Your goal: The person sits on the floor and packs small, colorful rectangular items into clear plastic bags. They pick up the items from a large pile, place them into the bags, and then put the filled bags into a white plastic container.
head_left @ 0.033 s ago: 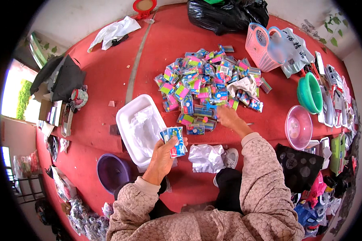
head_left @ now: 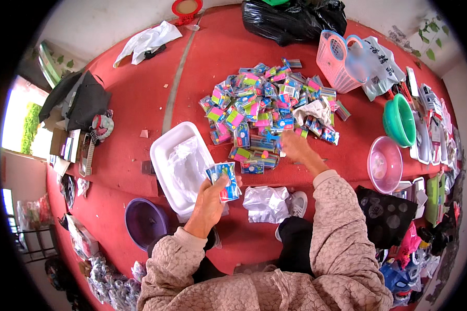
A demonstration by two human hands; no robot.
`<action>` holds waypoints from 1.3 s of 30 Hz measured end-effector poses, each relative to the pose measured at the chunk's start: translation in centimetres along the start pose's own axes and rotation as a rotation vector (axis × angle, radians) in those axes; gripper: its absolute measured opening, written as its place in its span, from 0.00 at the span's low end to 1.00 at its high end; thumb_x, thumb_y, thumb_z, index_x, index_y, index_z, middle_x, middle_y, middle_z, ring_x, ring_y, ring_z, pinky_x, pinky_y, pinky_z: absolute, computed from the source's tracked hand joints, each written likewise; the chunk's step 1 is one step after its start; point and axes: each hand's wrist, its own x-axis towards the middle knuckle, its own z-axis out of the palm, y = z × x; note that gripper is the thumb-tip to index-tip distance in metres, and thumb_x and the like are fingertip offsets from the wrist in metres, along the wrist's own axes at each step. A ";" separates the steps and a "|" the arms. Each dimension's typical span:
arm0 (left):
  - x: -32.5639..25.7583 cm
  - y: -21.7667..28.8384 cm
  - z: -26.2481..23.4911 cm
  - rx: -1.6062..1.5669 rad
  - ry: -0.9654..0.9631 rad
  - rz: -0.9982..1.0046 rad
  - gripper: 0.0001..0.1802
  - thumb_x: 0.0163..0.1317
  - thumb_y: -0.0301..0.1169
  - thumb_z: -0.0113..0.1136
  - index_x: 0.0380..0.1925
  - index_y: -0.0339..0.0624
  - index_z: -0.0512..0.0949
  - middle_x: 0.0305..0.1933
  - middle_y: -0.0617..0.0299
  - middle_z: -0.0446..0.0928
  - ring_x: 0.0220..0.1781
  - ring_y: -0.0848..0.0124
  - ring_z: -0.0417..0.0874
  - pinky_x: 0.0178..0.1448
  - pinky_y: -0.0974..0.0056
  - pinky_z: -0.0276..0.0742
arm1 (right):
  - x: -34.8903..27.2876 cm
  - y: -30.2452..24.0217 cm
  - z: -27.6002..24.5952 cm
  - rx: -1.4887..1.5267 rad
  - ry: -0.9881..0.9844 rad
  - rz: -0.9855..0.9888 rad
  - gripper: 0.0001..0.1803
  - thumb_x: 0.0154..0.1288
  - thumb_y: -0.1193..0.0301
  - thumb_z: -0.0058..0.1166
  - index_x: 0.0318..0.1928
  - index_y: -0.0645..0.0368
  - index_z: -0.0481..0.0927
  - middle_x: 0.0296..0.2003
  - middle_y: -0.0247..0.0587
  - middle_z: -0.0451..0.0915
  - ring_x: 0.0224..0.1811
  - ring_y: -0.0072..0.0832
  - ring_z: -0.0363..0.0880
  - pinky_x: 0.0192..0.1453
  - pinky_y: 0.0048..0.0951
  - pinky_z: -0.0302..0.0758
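Observation:
My left hand (head_left: 210,201) is closed round a few flat blue packets (head_left: 227,181), with the thumb on top, beside the white plastic tub (head_left: 156,157). A large heap of small clear packets (head_left: 254,106) with pink, green and blue contents lies on the red floor in front of me. At its near right edge is my right hand (head_left: 299,150), slightly blurred, its fingers bent together and pointing left. Whatever lies between those fingertips is too small to make out. A small bright-blue piece (head_left: 271,137) shows just left of them. A pale cloth (head_left: 314,110) rests on the heap.
A purple basin (head_left: 146,224) stands lower left of the tub, which has clear plastic inside. Silvery plastic (head_left: 267,204) lies before my feet. A pink basket (head_left: 337,62), green bowls (head_left: 400,120) and a pink basin (head_left: 385,165) are on the right. A black bag (head_left: 296,20) sits at the back.
My right hand has shifted very slightly and its fingers have turned a little downward. The left hand with its packets stays nearly in place.

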 end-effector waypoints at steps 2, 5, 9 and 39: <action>-0.1 0.5 0.4 0.004 0.033 0.043 0.15 0.59 0.31 0.49 0.44 0.35 0.67 0.41 0.48 0.74 0.43 0.62 0.77 0.47 0.62 0.74 | 1.3 -0.9 -4.1 0.216 0.181 0.074 0.23 0.43 0.72 0.58 0.43 0.63 0.69 0.37 0.48 0.75 0.42 0.42 0.74 0.45 0.44 0.70; 0.2 1.2 0.5 -0.048 0.020 0.063 0.14 0.60 0.32 0.49 0.44 0.38 0.67 0.41 0.53 0.74 0.43 0.65 0.77 0.48 0.63 0.73 | 0.6 -5.3 -13.0 0.937 0.297 0.199 0.22 0.47 0.71 0.59 0.45 0.63 0.70 0.39 0.43 0.76 0.41 0.33 0.76 0.44 0.35 0.74; 0.4 1.1 0.9 -0.062 0.034 0.105 0.13 0.62 0.32 0.46 0.45 0.41 0.68 0.43 0.60 0.74 0.43 0.71 0.76 0.48 0.63 0.73 | -0.3 -10.4 -16.2 1.582 -0.023 0.099 0.24 0.47 0.71 0.60 0.46 0.62 0.70 0.37 0.37 0.76 0.36 0.25 0.77 0.39 0.26 0.76; -3.1 1.4 1.5 -0.045 -0.478 0.016 0.25 0.61 0.48 0.45 0.50 0.41 0.64 0.49 0.57 0.70 0.50 0.65 0.72 0.55 0.55 0.69 | -4.9 -20.3 -12.1 1.340 0.074 -0.046 0.42 0.48 0.71 0.61 0.62 0.60 0.53 0.55 0.53 0.63 0.59 0.33 0.61 0.56 0.30 0.65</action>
